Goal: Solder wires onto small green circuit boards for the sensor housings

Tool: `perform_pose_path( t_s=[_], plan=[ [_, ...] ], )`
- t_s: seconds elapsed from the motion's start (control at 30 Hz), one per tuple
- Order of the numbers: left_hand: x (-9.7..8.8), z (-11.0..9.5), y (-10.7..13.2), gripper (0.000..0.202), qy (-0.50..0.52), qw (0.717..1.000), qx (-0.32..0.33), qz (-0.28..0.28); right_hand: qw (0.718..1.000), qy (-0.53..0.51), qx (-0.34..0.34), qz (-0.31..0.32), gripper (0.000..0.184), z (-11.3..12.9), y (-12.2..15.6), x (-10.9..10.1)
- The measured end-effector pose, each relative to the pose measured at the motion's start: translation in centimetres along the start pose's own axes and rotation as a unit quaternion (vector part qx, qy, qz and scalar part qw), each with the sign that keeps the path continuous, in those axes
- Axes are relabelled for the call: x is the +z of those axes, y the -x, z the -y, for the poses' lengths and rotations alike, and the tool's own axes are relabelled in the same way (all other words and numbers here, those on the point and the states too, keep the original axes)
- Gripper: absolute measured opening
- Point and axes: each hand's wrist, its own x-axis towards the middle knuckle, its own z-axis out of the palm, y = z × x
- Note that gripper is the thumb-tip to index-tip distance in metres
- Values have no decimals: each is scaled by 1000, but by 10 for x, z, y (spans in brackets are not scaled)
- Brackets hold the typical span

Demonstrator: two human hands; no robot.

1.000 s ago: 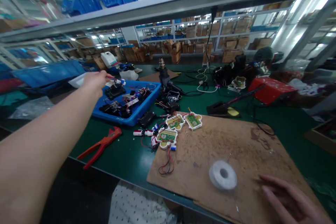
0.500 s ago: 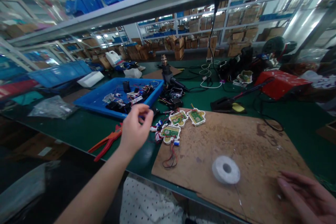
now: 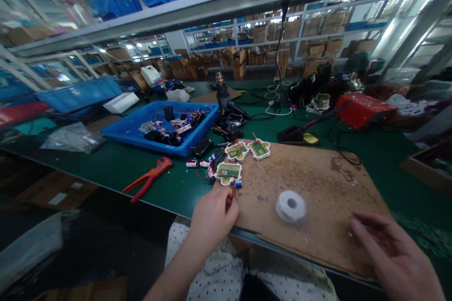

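My left hand [image 3: 216,211] is closed at the near left edge of the brown board [image 3: 318,174], its thumb and forefinger pinching thin red and black wires [image 3: 233,191]. These wires run down from a white-framed green circuit board [image 3: 229,172], which has a small blue part [image 3: 238,184] beside it. Two similar circuit boards [image 3: 237,151] lie just behind. My right hand [image 3: 395,249] rests at the right side of the board, fingers loosely curled with a gap to the thumb; nothing is visible in it. Between the hands lies a spool of fine wire [image 3: 291,206].
Orange-red cutters [image 3: 151,178] lie left of my left hand. Behind them is a blue tray [image 3: 137,138] of wired parts. A heat gun [image 3: 223,94] stands farther back. A soldering iron rests in its stand [image 3: 291,135], near a red box [image 3: 365,110]. An overhead shelf [image 3: 226,2] crosses above.
My left hand has come down and right, from in front of the blue tray to the wires, and has taken hold of them. My right hand stays beside the spool. The view has shifted slightly.
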Motion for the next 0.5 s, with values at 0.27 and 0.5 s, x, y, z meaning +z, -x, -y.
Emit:
perform_pose_path(
  t_s=[0.27, 0.5],
  plan=[
    [-26, -8, 11, 27, 197, 979, -4, 52, 919, 96, -334, 186, 29, 39, 63, 42],
    [-21, -1, 15, 43, 329, 941, -33, 68, 906, 119, -315, 256, 75, 67, 62, 149]
  ],
)
